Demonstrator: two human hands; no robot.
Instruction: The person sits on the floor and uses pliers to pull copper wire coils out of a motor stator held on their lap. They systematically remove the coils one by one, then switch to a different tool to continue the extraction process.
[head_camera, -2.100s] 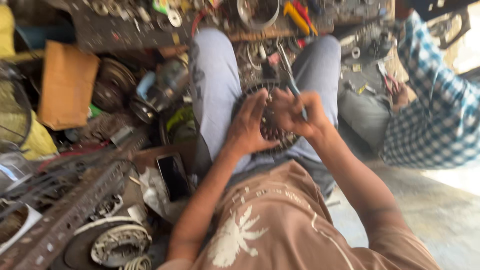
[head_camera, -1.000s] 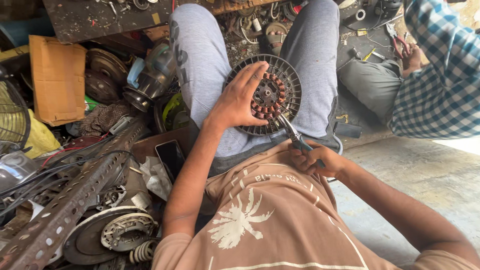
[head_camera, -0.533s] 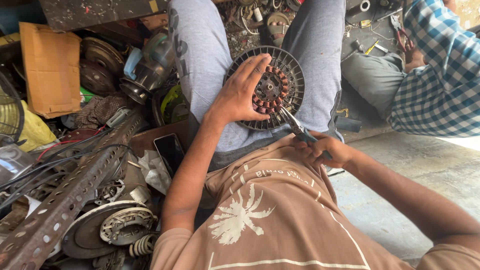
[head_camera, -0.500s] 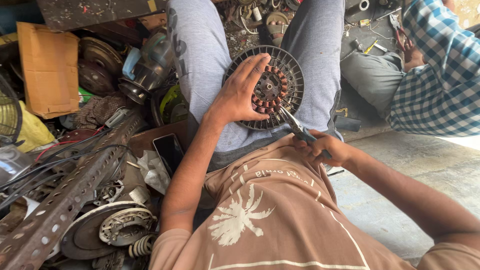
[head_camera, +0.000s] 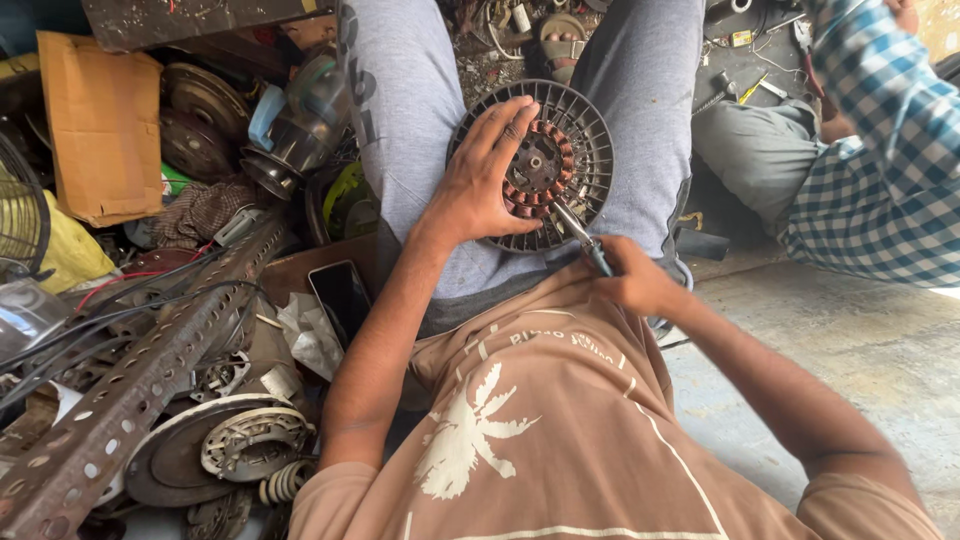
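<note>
A: From where does the camera look?

B: There is one view only. It sits on the person's head and faces steeply down, over the chest to the lap and the floor (head_camera: 880, 350).

A: How near is it?

B: Near: the fan motor (head_camera: 545, 165) on the lap lies in the upper middle of the frame.

Just left of your left forearm a dark phone (head_camera: 341, 295) lies on the clutter, and farther left a perforated metal angle bar (head_camera: 130, 385) slants across tangled wires, with a flat cardboard piece (head_camera: 103, 125) beyond it at the far left. Below your left elbow sits a round metal motor cover (head_camera: 215, 455) beside a small spring (head_camera: 283, 482). Off to the right of your right hand, another person in a blue checked shirt (head_camera: 880, 150) sits on the concrete floor (head_camera: 860, 350).
</note>
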